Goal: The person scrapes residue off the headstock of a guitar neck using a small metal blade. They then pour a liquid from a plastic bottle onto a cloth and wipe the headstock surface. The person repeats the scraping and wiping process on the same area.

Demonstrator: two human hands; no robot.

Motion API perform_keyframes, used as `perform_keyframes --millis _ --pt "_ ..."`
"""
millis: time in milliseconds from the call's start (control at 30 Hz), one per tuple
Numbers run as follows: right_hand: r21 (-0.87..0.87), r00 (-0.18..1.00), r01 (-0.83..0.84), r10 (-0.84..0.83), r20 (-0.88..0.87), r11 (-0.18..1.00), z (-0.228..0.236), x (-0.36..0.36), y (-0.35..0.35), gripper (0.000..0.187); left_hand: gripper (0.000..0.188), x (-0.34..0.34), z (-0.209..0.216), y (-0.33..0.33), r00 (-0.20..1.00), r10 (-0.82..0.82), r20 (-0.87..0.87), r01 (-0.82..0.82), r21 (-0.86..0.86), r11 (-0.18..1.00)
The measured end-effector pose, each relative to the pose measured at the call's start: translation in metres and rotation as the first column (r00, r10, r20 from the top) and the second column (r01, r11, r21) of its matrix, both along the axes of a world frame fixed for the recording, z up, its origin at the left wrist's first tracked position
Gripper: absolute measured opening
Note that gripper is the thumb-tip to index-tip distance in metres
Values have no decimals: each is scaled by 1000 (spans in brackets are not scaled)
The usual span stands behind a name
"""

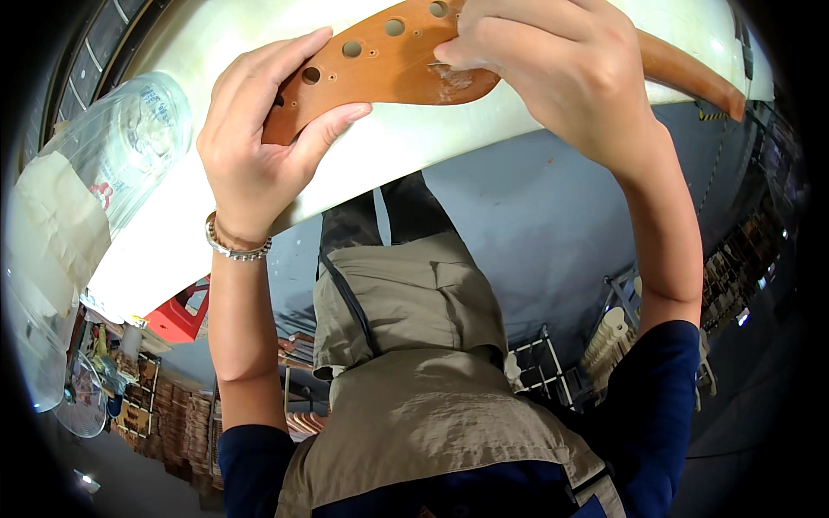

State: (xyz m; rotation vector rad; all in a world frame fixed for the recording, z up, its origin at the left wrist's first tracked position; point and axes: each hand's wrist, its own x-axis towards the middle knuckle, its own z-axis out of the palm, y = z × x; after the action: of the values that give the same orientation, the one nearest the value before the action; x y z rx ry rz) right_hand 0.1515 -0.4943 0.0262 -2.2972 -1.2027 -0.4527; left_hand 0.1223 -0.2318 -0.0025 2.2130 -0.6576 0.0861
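A brown wooden guitar neck lies across the white worktable, its headstock toward me, with a row of several round holes along one edge. A whitish, dusty-looking patch marks the headstock near its curved lower edge. My left hand grips the headstock's left end, thumb on the near side and fingers over the far side. Over the other end of the headstock, my right hand is closed, its thumb tip pressed down beside the whitish patch. Whatever its curled fingers hold is hidden. Beyond that hand, the neck's far end runs out to the right.
Clear plastic wrapping lies on the left of the white table. A dark fretted piece stands at the upper left. Below the table edge are a red crate, a fan and racks with stacked wooden parts.
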Motion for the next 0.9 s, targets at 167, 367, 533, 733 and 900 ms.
perform_keyframes --millis 167,367,533,733,900 --pt "9 999 -39 39 -8 999 -2 1 -6 8 54 0 0 -1 999 32 2 -32 -3 999" --pt "29 999 -8 9 -45 1000 -1 -3 -6 8 53 2 -2 -3 1000 19 6 -19 -39 999" --pt "44 993 -9 15 -120 999 13 -2 -3 8 53 0 -2 -1 1000 29 4 -29 -33 999" --pt "31 996 30 -28 -84 999 14 -7 0 9 53 2 -2 -2 1000 18 24 -17 -43 999" --pt "-16 1000 -7 7 -8 1000 -3 -6 -7 9 53 2 -3 0 999 16 35 -14 -34 999"
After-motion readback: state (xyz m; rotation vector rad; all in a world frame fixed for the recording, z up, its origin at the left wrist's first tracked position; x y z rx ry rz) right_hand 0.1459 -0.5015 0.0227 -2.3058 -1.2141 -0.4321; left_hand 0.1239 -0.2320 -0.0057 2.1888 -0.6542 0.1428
